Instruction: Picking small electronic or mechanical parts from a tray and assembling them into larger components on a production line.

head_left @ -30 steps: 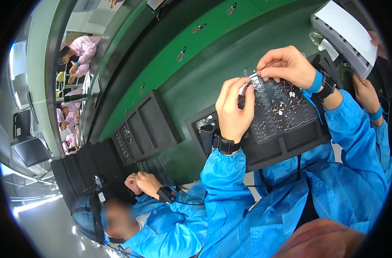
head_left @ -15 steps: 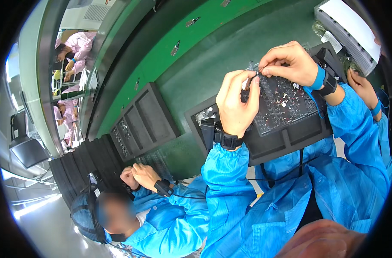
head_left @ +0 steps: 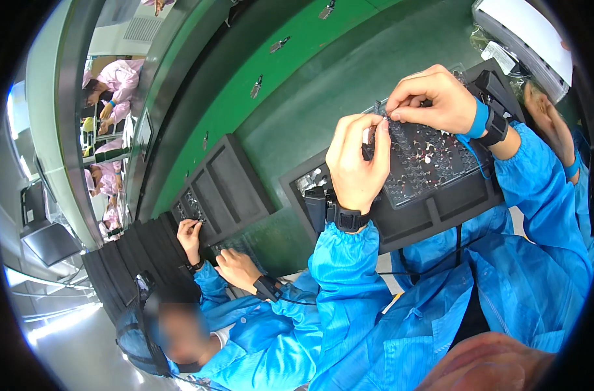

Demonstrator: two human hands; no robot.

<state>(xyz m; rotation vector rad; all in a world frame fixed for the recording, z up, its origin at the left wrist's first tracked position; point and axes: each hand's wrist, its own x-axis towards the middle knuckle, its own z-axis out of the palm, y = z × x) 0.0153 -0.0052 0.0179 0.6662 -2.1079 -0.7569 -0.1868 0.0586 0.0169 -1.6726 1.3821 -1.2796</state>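
My left hand (head_left: 357, 159) and my right hand (head_left: 434, 101) meet above a clear plastic tray (head_left: 407, 199). Thumb and forefinger of each are pinched together, the fingertips nearly touching at one spot. A tiny part seems to sit between them, too small to make out. Rows of small dark, white and reddish parts (head_left: 428, 158) fill the clear tray. It lies in a black foam tray (head_left: 401, 232) with compartments, and small pale pieces (head_left: 312, 180) sit in that tray's left compartment, beside my left wrist.
At left, a co-worker's hand (head_left: 189, 240) is by another black compartment tray (head_left: 235, 179); black trays (head_left: 124, 260) are stacked nearby. Metal fixtures (head_left: 256, 86) stand along the bright green strip. Right of me are another person's hand (head_left: 546, 120) and a white-topped stack (head_left: 525, 39).
My hands stay pinched together, with only a slight shift. The left co-worker's hands have parted, one reaching to the black tray. The metal fixtures appear further toward the lower left.
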